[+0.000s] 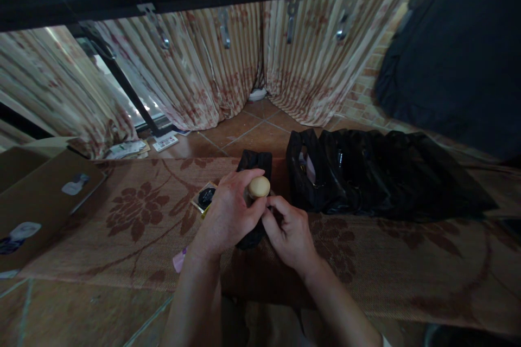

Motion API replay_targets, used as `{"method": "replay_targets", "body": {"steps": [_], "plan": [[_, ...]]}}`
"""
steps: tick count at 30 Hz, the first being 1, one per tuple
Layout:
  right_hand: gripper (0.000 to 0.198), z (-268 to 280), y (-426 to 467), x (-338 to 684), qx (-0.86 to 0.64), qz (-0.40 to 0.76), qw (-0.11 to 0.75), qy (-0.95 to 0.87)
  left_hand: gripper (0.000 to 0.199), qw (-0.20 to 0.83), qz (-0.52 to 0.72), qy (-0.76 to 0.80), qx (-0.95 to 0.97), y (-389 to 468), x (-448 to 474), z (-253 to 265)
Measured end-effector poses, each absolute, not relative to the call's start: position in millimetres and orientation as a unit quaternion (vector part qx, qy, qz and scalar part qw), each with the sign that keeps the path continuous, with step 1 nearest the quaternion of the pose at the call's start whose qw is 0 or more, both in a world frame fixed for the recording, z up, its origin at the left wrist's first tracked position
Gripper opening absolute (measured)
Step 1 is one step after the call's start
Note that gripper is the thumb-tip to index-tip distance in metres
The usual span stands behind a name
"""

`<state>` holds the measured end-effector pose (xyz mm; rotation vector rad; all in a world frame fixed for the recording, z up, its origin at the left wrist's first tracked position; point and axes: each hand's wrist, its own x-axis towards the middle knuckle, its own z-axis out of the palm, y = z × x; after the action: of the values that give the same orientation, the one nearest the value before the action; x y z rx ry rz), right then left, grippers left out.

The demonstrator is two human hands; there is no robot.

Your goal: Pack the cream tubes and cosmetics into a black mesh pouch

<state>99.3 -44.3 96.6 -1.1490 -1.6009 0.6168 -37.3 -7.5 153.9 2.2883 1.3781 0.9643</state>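
A round, pale-topped object (259, 187) is being gripped by the left hand (233, 209) above a black pouch (254, 160); beside it, the right hand's (291, 232) fingertips are being pinched together (on what, cannot be told). Through a loosened left grip, it could be dropped.

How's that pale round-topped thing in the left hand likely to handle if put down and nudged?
The pale round-topped thing may roll if it lands on its side, given its rounded top. It could be slightly slippery, since that top looks smooth. Probably light, as the left hand nearly surrounds it, but its body is mostly hidden.
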Motion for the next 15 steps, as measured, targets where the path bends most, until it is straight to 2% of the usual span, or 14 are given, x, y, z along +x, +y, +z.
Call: {"method": "replay_targets", "body": {"steps": [15], "plan": [[0.012,97.2,-43.5,99.4,-0.483,0.252,0.509,-0.666,0.039,0.16,0.328,0.489,0.792,-7.3,-37.5,153.6]]}}
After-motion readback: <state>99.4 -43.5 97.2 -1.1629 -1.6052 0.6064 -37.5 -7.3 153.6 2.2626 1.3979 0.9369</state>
